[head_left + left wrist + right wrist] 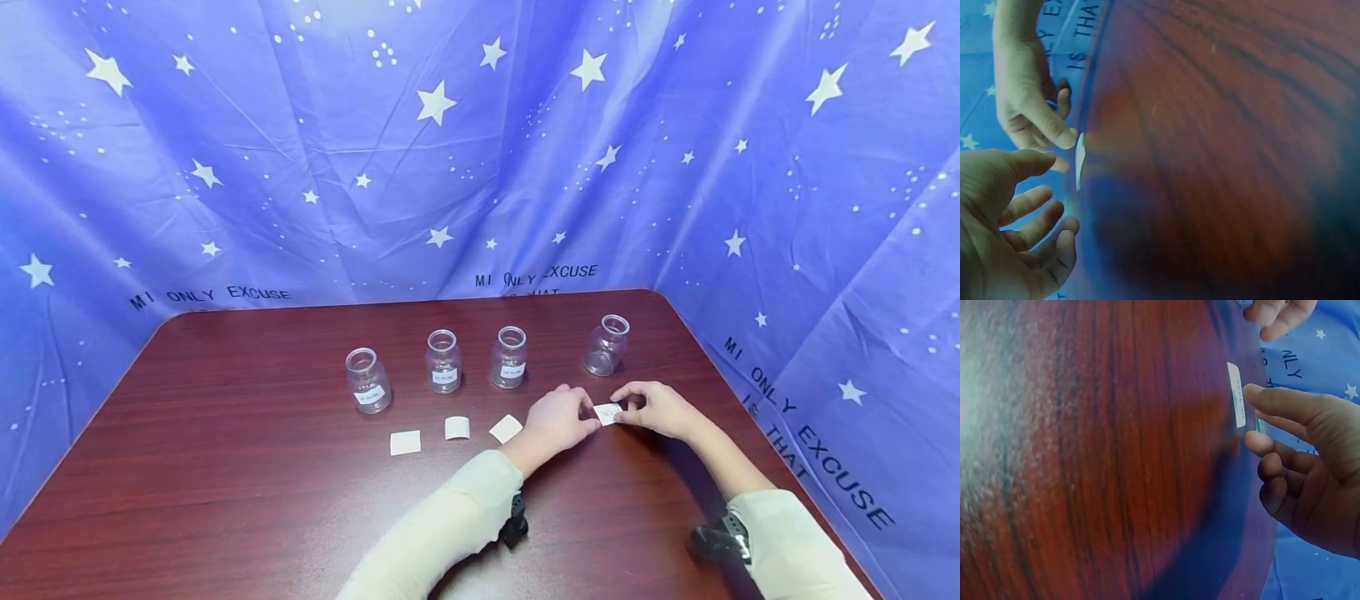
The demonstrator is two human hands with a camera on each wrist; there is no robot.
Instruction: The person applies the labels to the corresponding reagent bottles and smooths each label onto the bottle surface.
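Note:
A small white paper label [604,413] with writing on it sits between the two hands on the right of the table. My right hand [660,410] pinches its right side, the thumb over the written face; the right wrist view shows that thumb tip against the label [1235,394]. My left hand [555,417] is at the label's left edge, and in the left wrist view its fingers are loosely bent with nothing between thumb and fingers. Just behind the hands stands an unlabelled clear glass jar [606,346], upright.
Three more glass jars stand in a row to the left, a left one [367,379], a middle one [443,358] and a right one [510,354], each bearing a written label. Before them lie three white paper pieces [405,442]. A blue star-printed curtain [337,150] surrounds the table [225,467].

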